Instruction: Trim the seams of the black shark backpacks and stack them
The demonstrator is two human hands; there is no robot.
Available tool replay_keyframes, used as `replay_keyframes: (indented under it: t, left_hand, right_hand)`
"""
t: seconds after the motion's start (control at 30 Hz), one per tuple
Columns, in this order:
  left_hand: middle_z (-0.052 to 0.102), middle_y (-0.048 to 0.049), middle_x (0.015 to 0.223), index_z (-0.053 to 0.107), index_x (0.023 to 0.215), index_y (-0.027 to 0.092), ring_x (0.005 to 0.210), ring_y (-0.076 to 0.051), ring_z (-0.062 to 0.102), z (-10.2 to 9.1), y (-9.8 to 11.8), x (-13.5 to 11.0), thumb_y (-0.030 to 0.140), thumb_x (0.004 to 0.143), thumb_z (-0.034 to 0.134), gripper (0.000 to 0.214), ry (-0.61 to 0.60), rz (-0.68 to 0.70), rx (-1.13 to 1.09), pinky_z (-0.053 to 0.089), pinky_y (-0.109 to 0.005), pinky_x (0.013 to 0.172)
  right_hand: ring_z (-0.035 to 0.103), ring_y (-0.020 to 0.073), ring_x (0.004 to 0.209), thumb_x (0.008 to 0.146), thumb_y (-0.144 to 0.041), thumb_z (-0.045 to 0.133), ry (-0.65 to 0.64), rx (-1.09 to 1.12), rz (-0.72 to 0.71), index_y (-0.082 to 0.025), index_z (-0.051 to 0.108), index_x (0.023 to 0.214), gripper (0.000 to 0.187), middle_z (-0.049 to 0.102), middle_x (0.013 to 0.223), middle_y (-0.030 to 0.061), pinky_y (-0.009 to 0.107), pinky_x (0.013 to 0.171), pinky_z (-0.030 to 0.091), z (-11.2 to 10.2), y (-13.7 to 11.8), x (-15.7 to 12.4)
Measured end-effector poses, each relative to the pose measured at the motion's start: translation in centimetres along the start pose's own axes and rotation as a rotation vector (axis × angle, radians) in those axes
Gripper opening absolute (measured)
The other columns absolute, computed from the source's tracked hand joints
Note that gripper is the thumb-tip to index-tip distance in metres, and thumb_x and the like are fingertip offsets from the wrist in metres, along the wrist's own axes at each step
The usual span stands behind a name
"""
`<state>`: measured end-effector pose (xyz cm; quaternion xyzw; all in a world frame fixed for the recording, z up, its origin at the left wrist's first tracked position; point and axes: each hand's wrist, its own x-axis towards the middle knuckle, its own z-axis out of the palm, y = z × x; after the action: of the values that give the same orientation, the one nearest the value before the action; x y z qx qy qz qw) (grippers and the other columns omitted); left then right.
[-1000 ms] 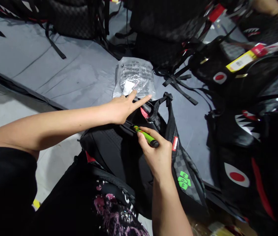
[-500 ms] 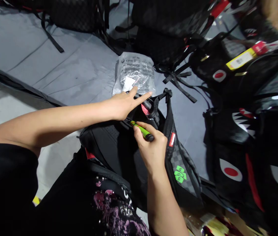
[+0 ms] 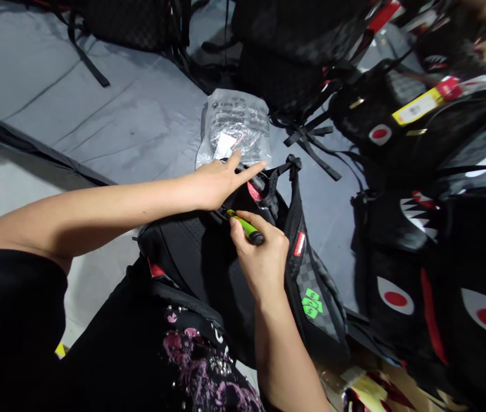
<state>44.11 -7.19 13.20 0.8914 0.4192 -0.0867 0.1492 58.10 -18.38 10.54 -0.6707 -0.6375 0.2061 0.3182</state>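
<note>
Green plastic with a black butt: the pen-like tool (image 3: 246,226) is pinched in my right hand (image 3: 262,260), thumb along its barrel. Its long axis slants from lower right to upper left, the tip against the black backpack (image 3: 186,252) just beneath my left hand (image 3: 213,184). That hand lies splayed on the bag's top edge, thumb and forefinger outstretched, gripping nothing I can see. A clear plastic bag (image 3: 234,120) lies just beyond.
</note>
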Motion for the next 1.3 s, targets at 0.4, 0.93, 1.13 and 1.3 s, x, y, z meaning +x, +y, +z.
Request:
replay_keyframes:
  t: [0.4, 0.93, 1.13, 1.3]
  left_hand:
    - [0.010, -0.0186, 0.166, -0.008, 0.160, 0.038, 0.120, -0.033, 0.057, 0.2, -0.1, 0.1, 0.006, 0.080, 0.061, 0.109, 0.003, 0.004, -0.034, 0.049, -0.040, 0.092]
    - [0.011, -0.0197, 0.165, -0.010, 0.160, 0.037, 0.116, -0.032, 0.058, 0.5, -0.3, 0.4, 0.011, 0.082, 0.062, 0.109, 0.007, 0.022, -0.027, 0.048, -0.040, 0.090]
    - [0.013, -0.0200, 0.164, -0.015, 0.159, 0.037, 0.113, -0.029, 0.059, 0.8, -0.5, 0.6, 0.015, 0.082, 0.065, 0.113, 0.028, 0.033, -0.021, 0.048, -0.037, 0.088]
    - [0.020, -0.0199, 0.162, -0.010, 0.160, 0.036, 0.110, -0.027, 0.060, 0.6, -0.4, 0.6, 0.014, 0.082, 0.064, 0.109, 0.041, 0.033, -0.021, 0.049, -0.036, 0.087]
  right_hand:
    - [0.074, 0.0217, 0.094, 0.087, -0.030, 0.064, -0.235, 0.139, 0.072, -0.018, 0.075, 0.108, 0.027, 0.078, 0.105, 0.0062, 0.033, 0.086, 0.056, -2.9, 1.3, 0.5]
    - [0.074, 0.0214, 0.100, 0.082, -0.024, 0.066, -0.262, 0.291, 0.089, -0.019, 0.076, 0.111, 0.031, 0.078, 0.111, 0.0054, 0.035, 0.093, 0.058, -2.0, 1.6, 1.1]
    - [0.075, 0.0216, 0.093, 0.083, -0.024, 0.065, -0.261, 0.232, 0.082, -0.019, 0.077, 0.109, 0.030, 0.079, 0.106, 0.0055, 0.035, 0.089, 0.058, -1.8, 1.0, 1.3]
    - [0.075, 0.0214, 0.093, 0.084, -0.024, 0.063, -0.235, 0.234, 0.042, -0.019, 0.077, 0.109, 0.029, 0.079, 0.105, 0.0050, 0.033, 0.087, 0.058, -1.8, 0.9, 1.0]
